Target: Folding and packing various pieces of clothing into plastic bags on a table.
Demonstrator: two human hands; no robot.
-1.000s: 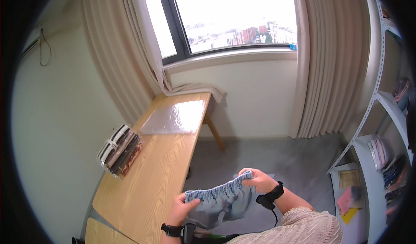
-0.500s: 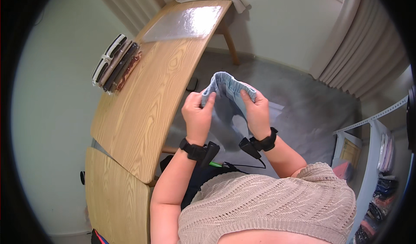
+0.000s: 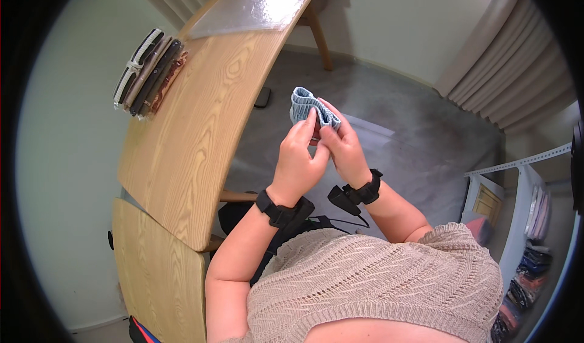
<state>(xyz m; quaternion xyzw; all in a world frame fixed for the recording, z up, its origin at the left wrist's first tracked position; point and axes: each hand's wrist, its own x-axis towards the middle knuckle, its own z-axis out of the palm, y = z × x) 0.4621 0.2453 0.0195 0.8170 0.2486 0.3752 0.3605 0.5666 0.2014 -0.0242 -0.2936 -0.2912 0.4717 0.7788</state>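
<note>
Above the floor, in front of my body, I hold a light blue garment with a gathered elastic waistband (image 3: 302,107), bunched and folded over on itself. My right hand (image 3: 347,151) grips its right end, with the thumb in front and the fingers behind. Close beside it, my left hand (image 3: 297,160) is closed at the near side of the waistband, its index finger lying against the cloth. The two hands nearly touch, and they hide the lower part of the garment.
On my left stands a wooden table (image 3: 182,154) with a clear plastic sheet (image 3: 249,11) and a stack of bagged folded clothes (image 3: 149,72). A shelf unit (image 3: 514,203) with packed items is on my right. Wrist straps with a cable (image 3: 347,222) hang near my body.
The waistband was stretched wide between my hands; now it is gathered together. My left hand has moved right, next to my right hand. The view has shifted slightly.
</note>
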